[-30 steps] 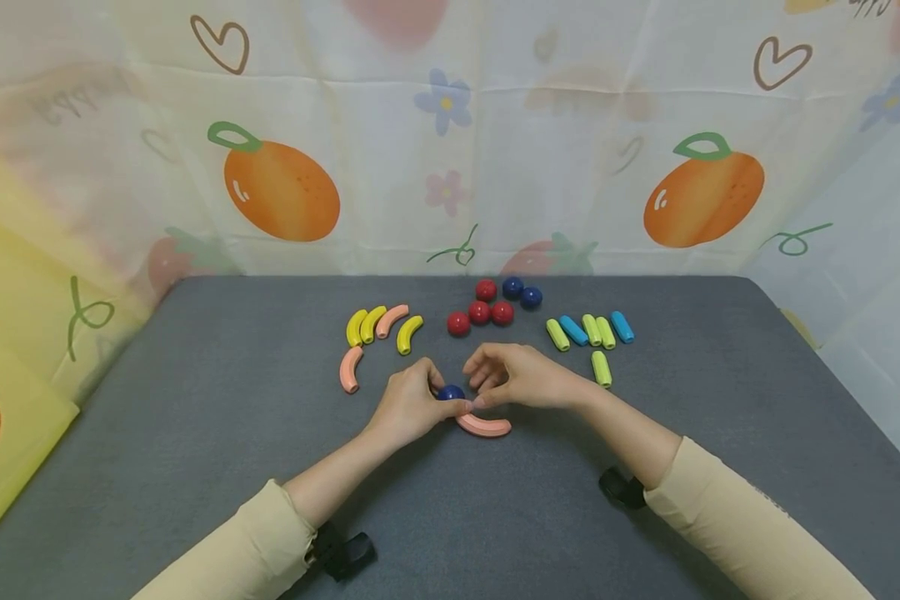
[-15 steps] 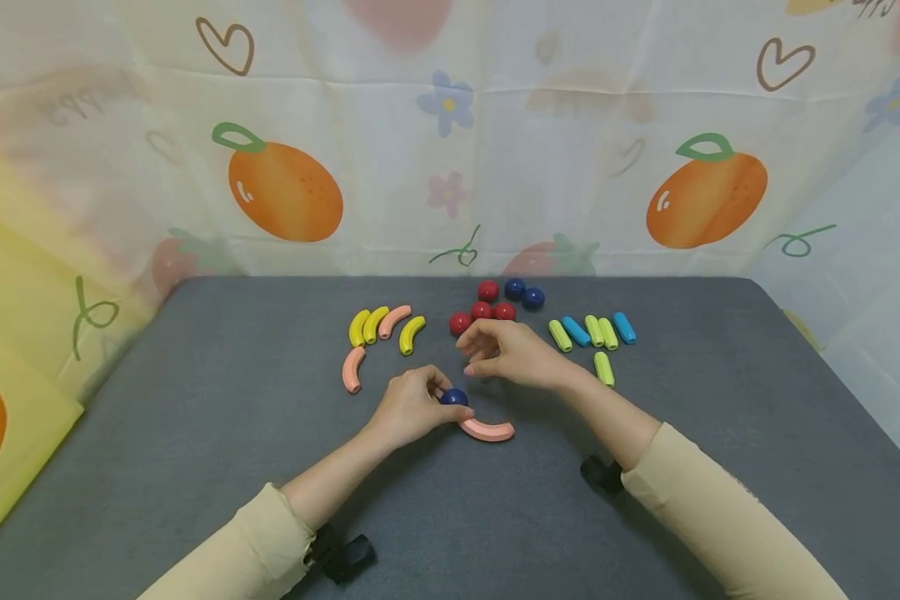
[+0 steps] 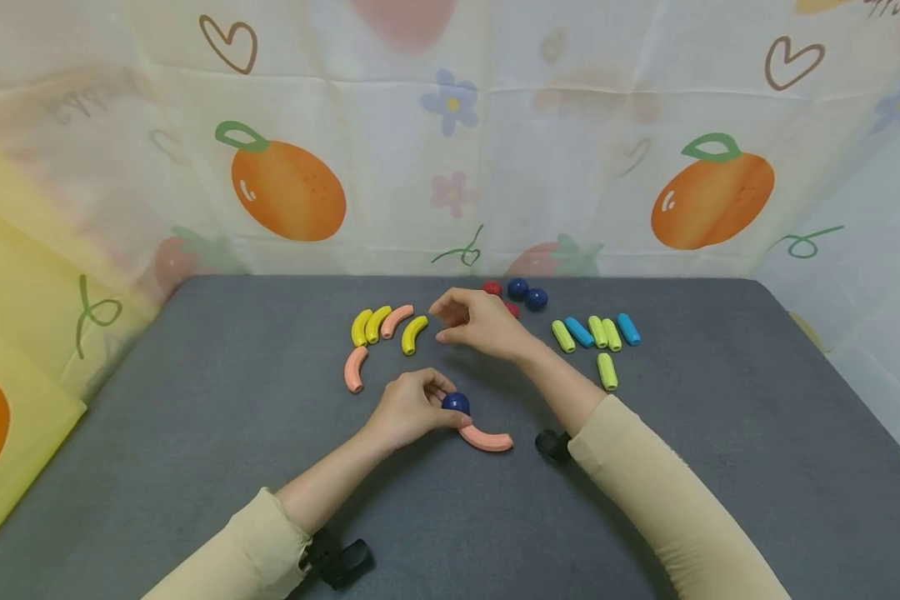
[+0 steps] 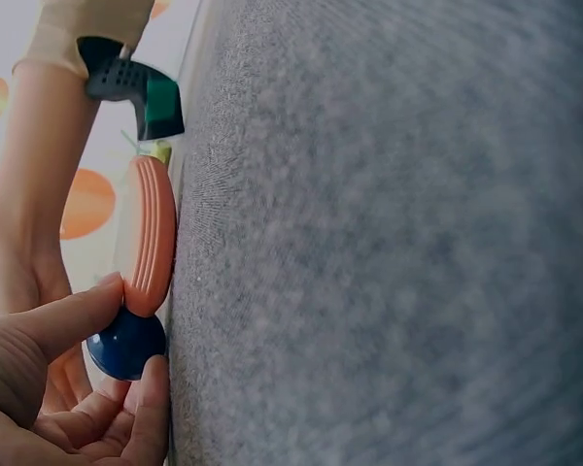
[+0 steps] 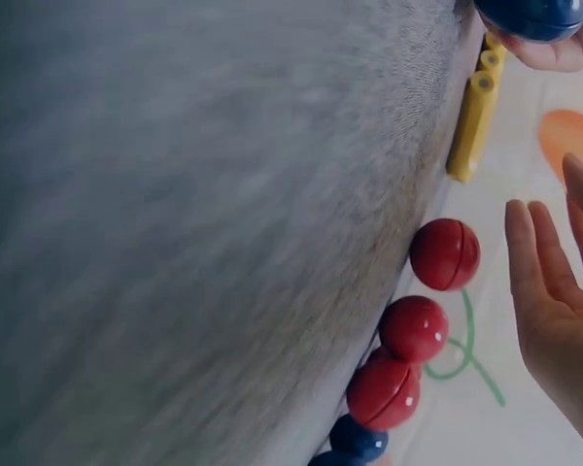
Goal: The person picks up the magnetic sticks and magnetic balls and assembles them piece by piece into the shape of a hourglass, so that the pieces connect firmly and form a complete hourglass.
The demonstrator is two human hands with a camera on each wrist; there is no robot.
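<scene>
1. Well, the blue ball [image 3: 456,403] is pinched between the thumb and fingers of the left hand [image 3: 407,408], maybe so that it cannot roll off.
2. One end of the pink bent stick [image 3: 489,441] is touched by the ball, and the thumb is set at that join, perhaps to line the two up. Whether the stick is lifted off the counter [image 3: 270,400] cannot be told.
3. Nothing is held by the right hand [image 3: 480,321]. Its fingers are loosely spread above the counter, near the yellow bent sticks [image 3: 414,335] and red balls [image 5: 445,254].
4. Bent sticks are grouped left, balls in the middle, straight sticks [image 3: 607,372] right, likely so each shape is easily found.
</scene>
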